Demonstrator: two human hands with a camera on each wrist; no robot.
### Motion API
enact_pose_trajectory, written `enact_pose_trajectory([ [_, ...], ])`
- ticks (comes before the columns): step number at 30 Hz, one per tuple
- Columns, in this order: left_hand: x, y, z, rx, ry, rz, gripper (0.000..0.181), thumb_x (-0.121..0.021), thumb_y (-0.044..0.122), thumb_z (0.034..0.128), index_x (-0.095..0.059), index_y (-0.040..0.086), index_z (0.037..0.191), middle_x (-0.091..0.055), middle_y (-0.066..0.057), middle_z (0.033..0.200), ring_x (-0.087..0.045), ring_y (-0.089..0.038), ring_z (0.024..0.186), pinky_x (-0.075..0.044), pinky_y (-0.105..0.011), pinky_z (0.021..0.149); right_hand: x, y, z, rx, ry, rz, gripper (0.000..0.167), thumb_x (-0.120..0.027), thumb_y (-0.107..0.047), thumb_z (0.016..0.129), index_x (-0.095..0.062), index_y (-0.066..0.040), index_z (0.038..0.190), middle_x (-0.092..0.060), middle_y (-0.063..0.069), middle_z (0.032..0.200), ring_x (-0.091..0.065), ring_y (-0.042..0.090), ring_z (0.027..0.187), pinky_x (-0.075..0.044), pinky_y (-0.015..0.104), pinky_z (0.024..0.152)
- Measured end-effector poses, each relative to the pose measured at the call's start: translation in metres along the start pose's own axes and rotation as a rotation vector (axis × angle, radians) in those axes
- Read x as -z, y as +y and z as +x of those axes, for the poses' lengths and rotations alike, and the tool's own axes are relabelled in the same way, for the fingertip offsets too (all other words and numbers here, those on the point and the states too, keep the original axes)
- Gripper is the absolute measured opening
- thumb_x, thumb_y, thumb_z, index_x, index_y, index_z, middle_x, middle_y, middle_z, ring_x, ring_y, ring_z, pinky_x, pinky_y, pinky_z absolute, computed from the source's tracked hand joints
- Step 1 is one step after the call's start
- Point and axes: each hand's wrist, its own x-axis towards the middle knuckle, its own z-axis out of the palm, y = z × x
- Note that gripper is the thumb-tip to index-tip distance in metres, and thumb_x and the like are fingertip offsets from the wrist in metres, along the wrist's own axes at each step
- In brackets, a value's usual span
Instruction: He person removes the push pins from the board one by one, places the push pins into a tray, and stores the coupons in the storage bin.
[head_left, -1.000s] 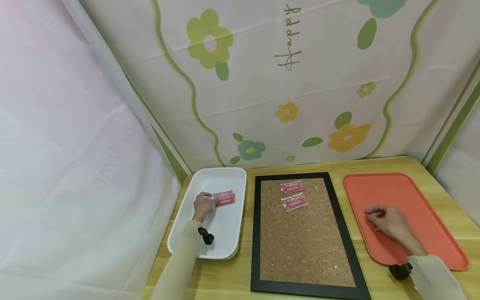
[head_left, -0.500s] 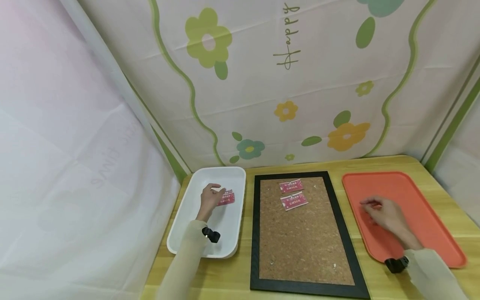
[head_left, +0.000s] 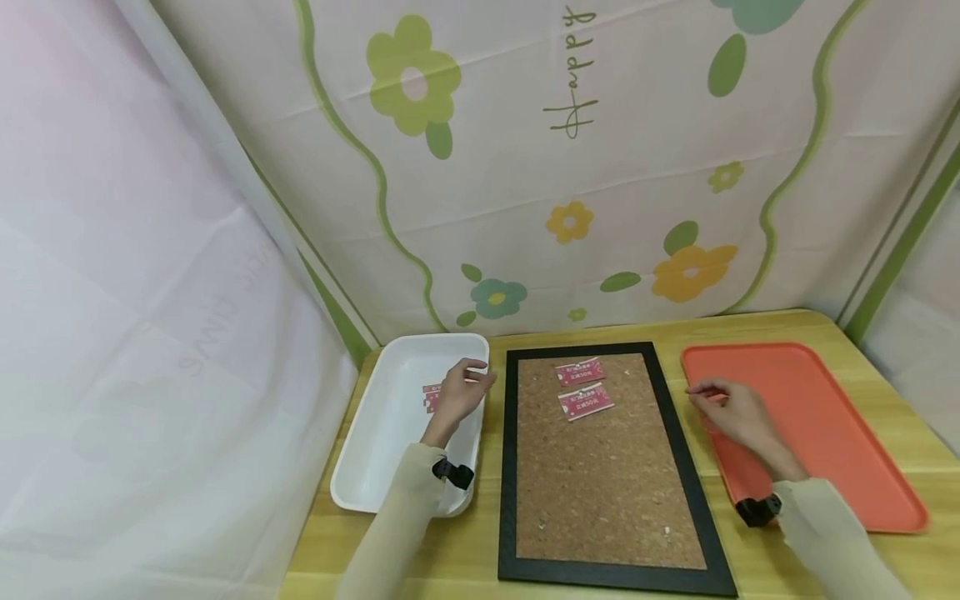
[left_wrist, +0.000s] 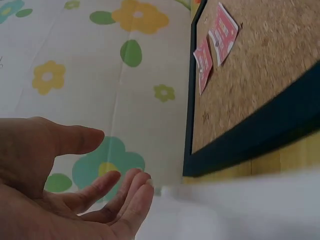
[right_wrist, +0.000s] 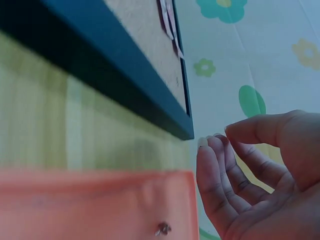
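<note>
My left hand (head_left: 459, 393) is over the right rim of a white plastic bin (head_left: 360, 450). Its thumb and fingers are apart with nothing between them, as the left wrist view shows. Behind it, pink printed coupons (head_left: 431, 398) lie in the bin, partly hidden. My right hand (head_left: 735, 410) hovers over the left edge of an orange tray (head_left: 825, 450). Its fingers are loosely curled, thumb close to the fingertips, and no held thing shows. Between the hands lies a black-framed cork board (head_left: 600, 492) bearing an upper coupon (head_left: 580, 372) and a lower coupon (head_left: 586, 402).
A small shiny piece (right_wrist: 163, 229) lies in the orange tray, too blurred to name. Tiny pale specks dot the cork's lower corners. All stands on a wooden table (head_left: 480, 550), with a flowered curtain (head_left: 480, 167) behind and a pale cloth (head_left: 150, 333) at left.
My left hand has left the coupons and moved right to the bin's rim, empty. My right hand has moved left and slightly up, from inside the orange tray to its left edge.
</note>
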Motion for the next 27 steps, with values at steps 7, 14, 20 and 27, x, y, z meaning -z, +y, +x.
enact_pose_trajectory([
  [7, -0.023, 0.008, -0.001, 0.010, -0.045, -0.008, 0.039, -0.068, 0.034, 0.1012, -0.064, 0.011, 0.133, -0.068, -0.017, 0.125, -0.069, -0.032, 0.109, -0.058, -0.041, 0.081, -0.010, -0.014, 0.010, 0.010, -0.013, 0.053, 0.031, -0.060, -0.022, 0.107, -0.067, 0.002, 0.126, -0.072, 0.028, 0.109, -0.075, 0.026, 0.080, -0.063, 0.036, 0.062],
  [14, -0.045, 0.010, 0.001, -0.015, -0.101, -0.016, 0.039, -0.064, 0.028, 0.1041, -0.062, 0.005, 0.135, -0.067, -0.019, 0.124, -0.070, -0.031, 0.109, -0.060, -0.041, 0.083, -0.017, -0.025, 0.020, 0.006, -0.035, 0.074, 0.031, -0.060, -0.023, 0.107, -0.067, 0.000, 0.128, -0.070, 0.026, 0.116, -0.073, 0.029, 0.089, -0.064, 0.037, 0.066],
  [20, -0.061, 0.010, 0.003, -0.037, -0.133, 0.021, 0.038, -0.058, 0.022, 0.1055, -0.061, 0.001, 0.137, -0.067, -0.020, 0.125, -0.067, -0.029, 0.107, -0.056, -0.037, 0.082, -0.024, -0.033, 0.027, 0.030, -0.035, 0.114, 0.030, -0.060, -0.019, 0.107, -0.066, 0.002, 0.127, -0.068, 0.027, 0.119, -0.073, 0.026, 0.086, -0.064, 0.036, 0.066],
  [27, -0.082, 0.002, 0.001, 0.026, -0.154, -0.024, 0.039, -0.060, 0.017, 0.1023, -0.061, 0.001, 0.138, -0.066, -0.018, 0.133, -0.065, -0.022, 0.106, -0.051, -0.026, 0.075, -0.035, -0.036, 0.033, 0.058, -0.029, 0.112, 0.025, -0.058, -0.011, 0.105, -0.066, 0.005, 0.124, -0.069, 0.029, 0.117, -0.074, 0.036, 0.086, -0.064, 0.038, 0.065],
])
